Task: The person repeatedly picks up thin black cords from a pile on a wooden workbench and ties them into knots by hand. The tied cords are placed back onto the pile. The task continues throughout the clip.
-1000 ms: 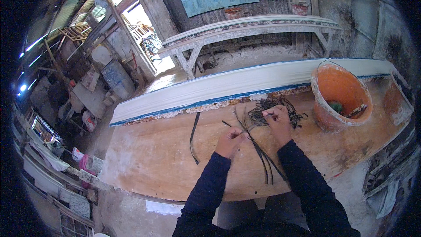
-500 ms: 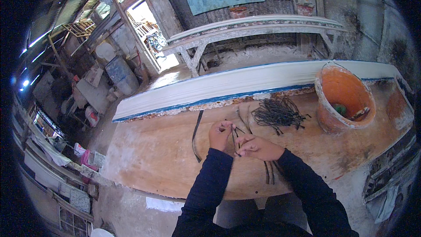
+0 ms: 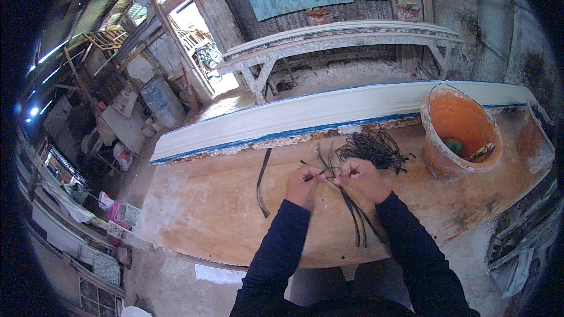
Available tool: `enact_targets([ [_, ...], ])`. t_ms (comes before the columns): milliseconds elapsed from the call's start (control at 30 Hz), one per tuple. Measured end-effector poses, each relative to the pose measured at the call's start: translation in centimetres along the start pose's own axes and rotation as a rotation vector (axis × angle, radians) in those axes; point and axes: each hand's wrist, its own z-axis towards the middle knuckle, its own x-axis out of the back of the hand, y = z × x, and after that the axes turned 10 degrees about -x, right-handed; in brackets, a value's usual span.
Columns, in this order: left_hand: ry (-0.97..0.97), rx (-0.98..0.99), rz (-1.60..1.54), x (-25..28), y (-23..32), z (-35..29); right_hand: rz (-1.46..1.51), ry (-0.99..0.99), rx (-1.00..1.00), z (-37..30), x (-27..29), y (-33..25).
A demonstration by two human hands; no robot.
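Over the wooden tabletop (image 3: 200,217), my left hand (image 3: 302,186) pinches a thin dark strip (image 3: 329,179) between thumb and fingertips. Close to its right, my right hand (image 3: 361,179) has its fingers closed on the strip too; whether a knot is there is too small to tell. Beneath and between the hands, several loose dark strips (image 3: 357,223) run toward the front edge. One more flat strip (image 3: 260,185) lies alone to the left. Just beyond my right hand sits a tangled pile of black tied strips (image 3: 376,148), partly covered by that hand.
A long white moulding (image 3: 282,116) with blue edges crosses the table's far side. At the right stands an orange bucket (image 3: 435,147) smeared with plaster, a green object (image 3: 454,146) inside it. A whitened bench (image 3: 346,39) stands behind, and a blue drum (image 3: 163,101) at back left.
My right hand has moved up and slightly right, nearer the black pile. My left hand has shifted slightly downward. The strip between them now lies more crosswise, and more of the loose strips shows.
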Motion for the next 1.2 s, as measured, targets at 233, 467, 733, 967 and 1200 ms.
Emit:
enact_targets([
  [233,-0.37,-0.005,0.082,-0.7,1.0,-1.0,-0.505,0.568,0.104,0.7,1.3,0.7],
  [467,-0.538,0.077,-0.017,-3.1,2.8,-1.9,-0.515,0.701,0.093,1.0,1.2,1.6],
  [733,-0.222,0.034,0.046,-1.9,1.9,-1.4,-0.453,0.691,0.079,0.8,1.7,0.9],
  [967,0.278,0.006,0.15,1.4,-1.1,0.7,-0.489,0.419,0.352,0.5,0.3,1.0],
  [1200,0.331,-0.084,0.071,1.7,-1.2,1.0,-0.399,-0.314,0.331,-1.3,-2.6,0.4],
])
